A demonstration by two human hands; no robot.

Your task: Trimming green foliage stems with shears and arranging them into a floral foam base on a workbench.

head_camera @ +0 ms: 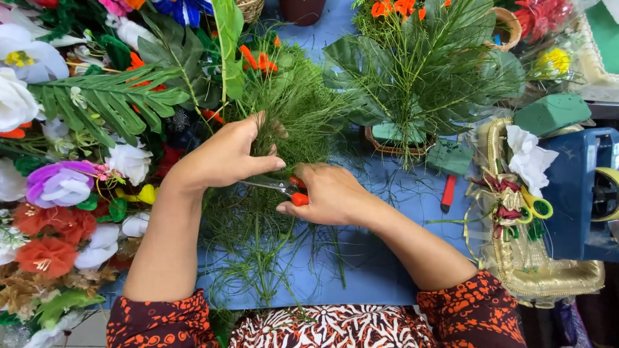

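Head view: we saw one moment from above, over a blue table [387,270].
Left hand: our left hand [225,154] was closed around a bunch of fine green sprigs [290,109], fingers pressed together about the stems.
Right hand: our right hand [332,193] was clamped on red-handled scissors [287,188]; the metal blades pointed toward the left hand and lay just under its fingertips.
Sprigs: the bunch rose above the left grip and fanned out; loose strands [258,251] trailed below both hands across the table.
Left of the grip: artificial flowers [61,183] in white, purple and red lay heaped, with a fern-like frond [109,96] above them.
Right of the grip: a basket with greenery [412,84] stood near, a red cutter [448,193] lay beside it, and a gold tray [516,258] sat farther off with a white flower [529,158].
Far right: green foam block [551,113] rested well apart.
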